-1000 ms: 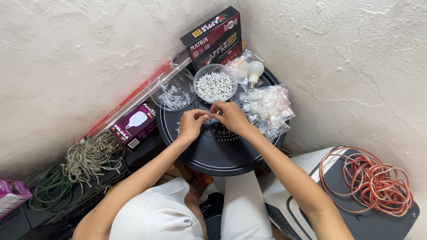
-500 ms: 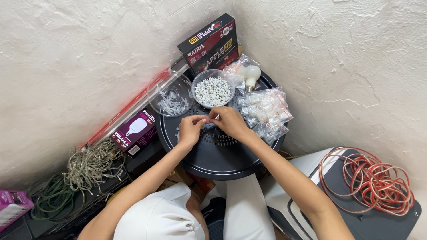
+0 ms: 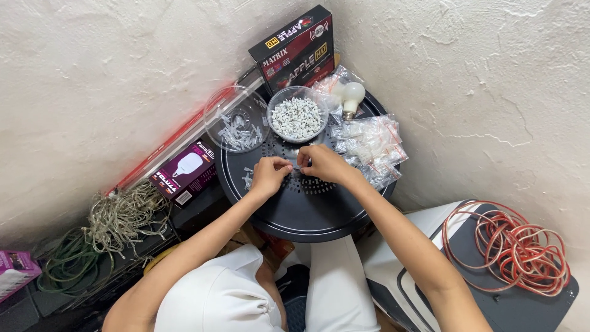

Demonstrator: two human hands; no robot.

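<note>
Small white clip (image 3: pixel 296 166) at frame centre, pinched between both hands over the round black tray (image 3: pixel 307 209). Left hand (image 3: pixel 269 175) & right hand (image 3: pixel 322 163) curled, fingertips meeting on it, forearms angling up from bottom. 2 clear bowls: one (image 3: pixel 297 114) full of white clips, one (image 3: pixel 236 120) w/ few. 1 bulb (image 3: pixel 352 95) upper centre. Red-black box (image 3: pixel 295 52) top, purple box (image 3: pixel 184 173) left, red wire coil (image 3: pixel 513 246) lower right

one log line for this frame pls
left hand: pinching small white piece | right hand: pinching same piece | over round black tray | bowl of white clips behind hands
</note>
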